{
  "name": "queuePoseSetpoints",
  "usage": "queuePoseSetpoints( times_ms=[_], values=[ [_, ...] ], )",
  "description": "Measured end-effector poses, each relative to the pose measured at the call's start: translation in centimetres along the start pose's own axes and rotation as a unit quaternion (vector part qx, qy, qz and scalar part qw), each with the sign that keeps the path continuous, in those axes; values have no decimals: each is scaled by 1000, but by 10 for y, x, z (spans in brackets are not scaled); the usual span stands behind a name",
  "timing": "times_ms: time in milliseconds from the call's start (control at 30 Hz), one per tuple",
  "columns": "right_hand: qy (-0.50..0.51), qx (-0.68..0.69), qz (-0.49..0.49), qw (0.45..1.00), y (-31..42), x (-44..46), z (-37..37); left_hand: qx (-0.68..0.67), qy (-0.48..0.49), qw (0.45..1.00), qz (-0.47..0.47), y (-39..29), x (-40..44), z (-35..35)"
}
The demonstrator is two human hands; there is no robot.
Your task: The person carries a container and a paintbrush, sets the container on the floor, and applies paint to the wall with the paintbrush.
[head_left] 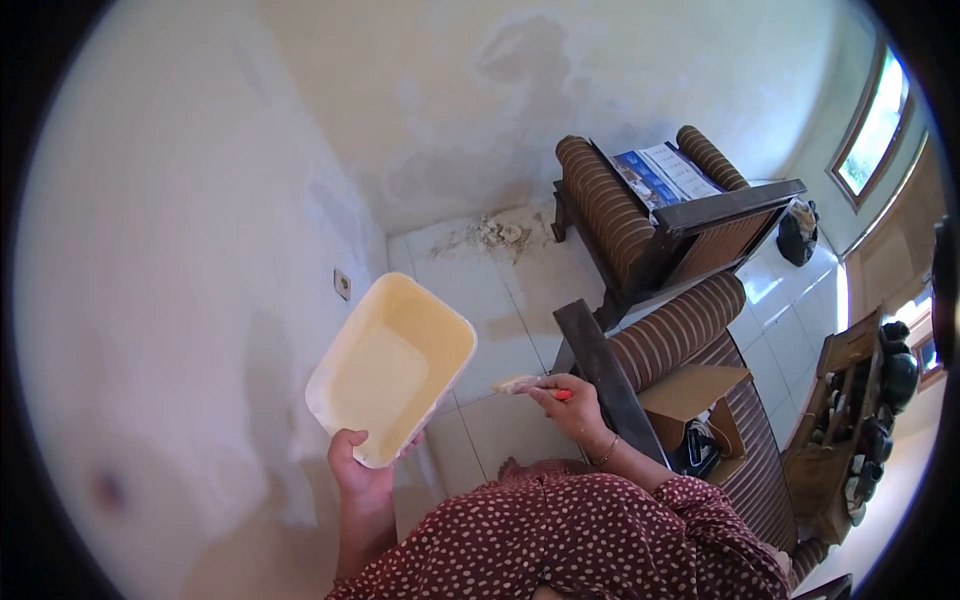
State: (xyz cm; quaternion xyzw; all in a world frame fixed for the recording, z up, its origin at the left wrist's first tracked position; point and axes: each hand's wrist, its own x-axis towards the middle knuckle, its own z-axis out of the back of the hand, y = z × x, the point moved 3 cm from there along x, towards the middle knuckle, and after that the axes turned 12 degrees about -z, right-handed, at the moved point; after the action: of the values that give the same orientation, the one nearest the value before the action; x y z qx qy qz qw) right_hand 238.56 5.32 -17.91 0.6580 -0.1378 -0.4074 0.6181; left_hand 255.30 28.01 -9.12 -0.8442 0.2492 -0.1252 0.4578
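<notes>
My left hand (362, 470) is closed on the near end of a cream-coloured plastic tub (436, 338), thumb over the rim and fingers underneath. The tub is tilted so its inside faces me; a pale cream layer covers its bottom and walls. To the right, my right hand (578, 410) is wrapped around a paintbrush (516, 384) with an orange-red handle end. The brush's pale, coated tip points left toward the tub, without touching it.
A wall socket (342, 284) sits in the left wall. Crumbled plaster (503, 234) lies on the tiles below a damp-stained wall. Striped armchairs (610, 210) stand at right, one bearing a calendar (665, 175), another an open cardboard box (695, 395). Shoes fill a wooden rack (825, 470).
</notes>
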Motion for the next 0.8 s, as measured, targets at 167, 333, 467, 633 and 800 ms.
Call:
queuePoseSetpoints(
  times_ms=[167,333,467,633,800],
  values=[
    [38,-63,39,997,-23,34,-16,9,-7,1000,26,10,22,-1],
    [27,-120,30,992,-40,50,-21,15,-28,999,39,21,36,-2],
    [34,-166,15,986,-39,46,-13,15,-41,998,41,28,38,-4],
    [18,-132,8,991,-42,39,-3,28,-72,996,51,25,40,-15],
    [1,-121,14,993,-63,46,4,51,-122,990,40,36,33,-23]
  ],
)
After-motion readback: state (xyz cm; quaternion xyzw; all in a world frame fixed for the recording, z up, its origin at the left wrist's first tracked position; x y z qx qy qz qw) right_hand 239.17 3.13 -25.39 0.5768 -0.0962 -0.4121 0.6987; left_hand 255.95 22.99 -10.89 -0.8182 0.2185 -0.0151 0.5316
